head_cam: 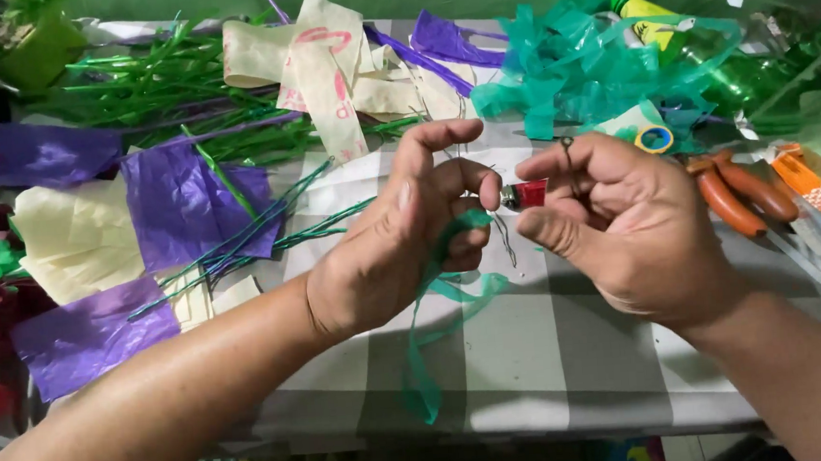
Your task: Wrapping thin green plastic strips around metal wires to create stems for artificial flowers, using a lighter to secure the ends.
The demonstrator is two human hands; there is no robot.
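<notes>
I hold both my hands above the checked counter [525, 348], close to each other, almost touching at the fingertips. My right hand [622, 220] has its thumb and fingers closed on a small red lighter [526, 193]. The lighter lies nearly flat, its long axis going from 3 o'clock to 9 o'clock, and its metal head points toward 9 o'clock, straight at my left hand [402, 245]. A thin wire loop [568, 152] stands up from my right forefinger; I cannot tell how it is attached.

My left hand has the thumb and middle fingers pinched together on a green plastic strip [436, 325] and on a thin wire [504, 238], while the forefinger is stretched out and free above. The pinched end of the strip sits just at 9 o'clock of the lighter head, very near to it, maybe touching; the picture does not show it clearly. From there the strip hangs down toward 6 o'clock and curls over the counter edge. The wire also hangs down, to 6 o'clock of the lighter head.

So the lighter is between the two hands, and the strip end is the nearer thing to my left hand.

At 3 o'clock from my right hand, apart from it, lie pliers with orange handles [740, 193]. At 9 o'clock from my left hand lie purple plastic sheets [187, 203] and green wrapped stems [266, 226].
</notes>
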